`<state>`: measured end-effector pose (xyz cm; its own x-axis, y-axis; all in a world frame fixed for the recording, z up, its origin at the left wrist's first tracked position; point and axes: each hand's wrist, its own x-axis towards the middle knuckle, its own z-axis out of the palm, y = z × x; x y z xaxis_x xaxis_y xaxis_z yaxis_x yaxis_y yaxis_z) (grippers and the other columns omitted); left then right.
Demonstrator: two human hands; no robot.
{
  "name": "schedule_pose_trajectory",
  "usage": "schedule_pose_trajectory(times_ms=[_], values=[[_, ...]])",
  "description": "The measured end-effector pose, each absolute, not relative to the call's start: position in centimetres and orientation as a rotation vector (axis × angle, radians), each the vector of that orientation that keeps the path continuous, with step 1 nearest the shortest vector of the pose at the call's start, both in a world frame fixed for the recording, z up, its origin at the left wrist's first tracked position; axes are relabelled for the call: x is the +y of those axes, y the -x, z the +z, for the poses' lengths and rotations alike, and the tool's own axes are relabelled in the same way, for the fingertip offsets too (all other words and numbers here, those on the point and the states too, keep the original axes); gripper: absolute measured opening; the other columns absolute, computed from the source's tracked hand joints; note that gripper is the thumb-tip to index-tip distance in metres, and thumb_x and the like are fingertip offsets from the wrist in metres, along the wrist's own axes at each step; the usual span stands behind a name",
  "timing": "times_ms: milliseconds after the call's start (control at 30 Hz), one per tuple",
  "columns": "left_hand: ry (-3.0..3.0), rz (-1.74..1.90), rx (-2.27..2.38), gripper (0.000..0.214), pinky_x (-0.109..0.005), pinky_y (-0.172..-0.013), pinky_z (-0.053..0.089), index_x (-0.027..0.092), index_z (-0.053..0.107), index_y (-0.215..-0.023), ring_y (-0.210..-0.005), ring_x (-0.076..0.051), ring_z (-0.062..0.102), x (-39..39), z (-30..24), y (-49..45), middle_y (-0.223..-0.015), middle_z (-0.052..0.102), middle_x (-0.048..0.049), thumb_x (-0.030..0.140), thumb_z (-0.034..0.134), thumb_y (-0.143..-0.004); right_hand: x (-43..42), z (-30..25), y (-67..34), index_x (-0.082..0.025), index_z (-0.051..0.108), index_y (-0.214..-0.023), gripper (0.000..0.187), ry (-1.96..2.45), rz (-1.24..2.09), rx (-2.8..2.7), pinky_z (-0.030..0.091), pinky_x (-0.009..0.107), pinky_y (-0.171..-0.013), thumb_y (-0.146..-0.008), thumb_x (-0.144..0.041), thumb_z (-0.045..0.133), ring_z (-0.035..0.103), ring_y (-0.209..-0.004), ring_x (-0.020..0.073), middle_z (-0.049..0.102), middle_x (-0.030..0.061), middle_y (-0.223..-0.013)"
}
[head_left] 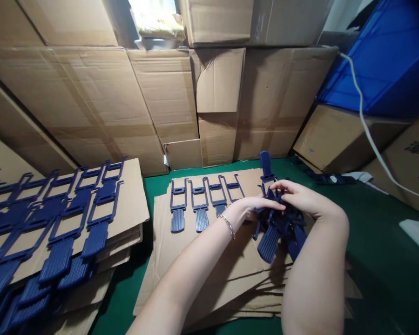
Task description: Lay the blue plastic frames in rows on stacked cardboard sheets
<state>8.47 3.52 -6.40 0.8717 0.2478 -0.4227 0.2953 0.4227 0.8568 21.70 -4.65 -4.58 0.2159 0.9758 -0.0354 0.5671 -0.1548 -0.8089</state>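
My left hand [253,208], with a bracelet on its wrist, and my right hand [302,195] are both closed around a bundle of dark blue plastic clip parts [277,225] held just above a stack of cardboard sheets [209,260]. One blue part [266,170] sticks up from the bundle past my fingers. On the top cardboard sheet, to the left of my hands, several blue clip parts [202,200] lie side by side in a row.
At the left stands another cardboard stack [129,204] covered with rows of blue clip parts [56,232]. Cardboard boxes [167,97] wall off the back. A blue crate [384,60] and a white cable [370,135] are at the right, over a green tabletop [377,232].
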Motion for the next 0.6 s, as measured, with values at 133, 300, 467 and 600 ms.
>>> schedule_pose_trajectory(times_ms=[133, 300, 467, 600], values=[[-1.230, 0.025, 0.597, 0.026, -0.024, -0.056, 0.040, 0.015, 0.061, -0.073, -0.062, -0.014, 0.054, 3.1, -6.7, -8.4, -0.065, 0.060, 0.0012, 0.009, 0.075, -0.052, -4.9, -3.7, -21.1, -0.019, 0.056, -0.098, 0.039, 1.848, 0.770, -1.306, 0.043, 0.024, -0.080, -0.065, -0.009, 0.040, 0.055, -0.094, 0.0163, 0.060, 0.0020, -0.104], [-1.230, 0.166, 0.570, 0.033, -0.024, -0.062, 0.043, 0.017, 0.059, -0.082, -0.065, -0.013, 0.055, 2.5, -6.6, -8.2, -0.070, 0.061, 0.0024, 0.005, 0.069, -0.053, -5.1, -3.0, -20.6, -0.018, 0.056, -0.101, 0.030, 1.781, 0.747, -1.235, 0.045, 0.024, -0.072, -0.073, -0.020, 0.046, 0.058, -0.086, 0.0171, 0.062, 0.0042, -0.096], [-1.190, 0.262, 0.564, 0.028, -0.023, -0.061, 0.045, 0.016, 0.059, -0.076, -0.059, -0.012, 0.054, 2.3, -4.9, -6.7, -0.061, 0.059, 0.0030, 0.001, 0.065, -0.054, -4.7, -2.4, -20.1, -0.020, 0.062, -0.098, 0.025, 1.726, 0.421, -1.276, 0.044, 0.026, -0.070, -0.078, -0.030, 0.050, 0.058, -0.080, 0.0160, 0.063, 0.0020, -0.093], [-1.134, 0.313, 0.592, 0.017, -0.022, -0.054, 0.044, 0.014, 0.059, -0.070, -0.052, -0.011, 0.053, 3.0, -4.3, -5.8, -0.057, 0.059, 0.0014, 0.005, 0.064, -0.057, -5.4, -1.1, -18.9, -0.021, 0.067, -0.092, 0.023, 1.791, 0.078, -1.153, 0.042, 0.026, -0.063, -0.077, -0.029, 0.051, 0.057, -0.071, 0.0158, 0.064, 0.0013, -0.083]])
